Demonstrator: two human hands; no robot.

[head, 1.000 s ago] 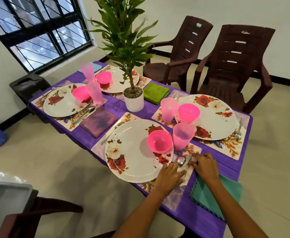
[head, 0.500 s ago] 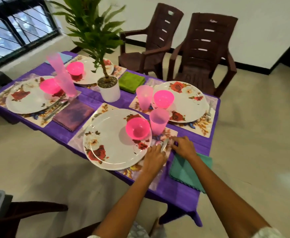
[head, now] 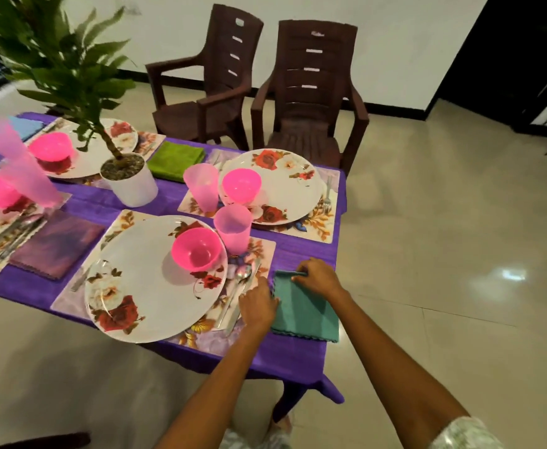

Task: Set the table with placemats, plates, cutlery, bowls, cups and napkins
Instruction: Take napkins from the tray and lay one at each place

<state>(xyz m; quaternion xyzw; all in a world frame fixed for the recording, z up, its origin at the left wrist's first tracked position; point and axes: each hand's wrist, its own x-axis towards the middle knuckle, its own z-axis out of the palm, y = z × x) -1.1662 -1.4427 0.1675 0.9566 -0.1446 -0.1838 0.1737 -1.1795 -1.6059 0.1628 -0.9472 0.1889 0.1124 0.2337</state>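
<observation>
Now both hands (head: pixel 317 277) pinch the flat, scallop-edged teal napkin (head: pixel 304 312) at its far corners.

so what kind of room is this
Most likely a dining area in a home: a table under a purple cloth laid with floral plates, brown plastic armchairs against a plain wall, and a potted plant as a centrepiece.

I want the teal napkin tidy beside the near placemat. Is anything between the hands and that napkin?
Nothing visible. The right hand already pinches the teal napkin at its far edge, and the left hand rests at its left edge, next to the cutlery on the near placemat.
</observation>
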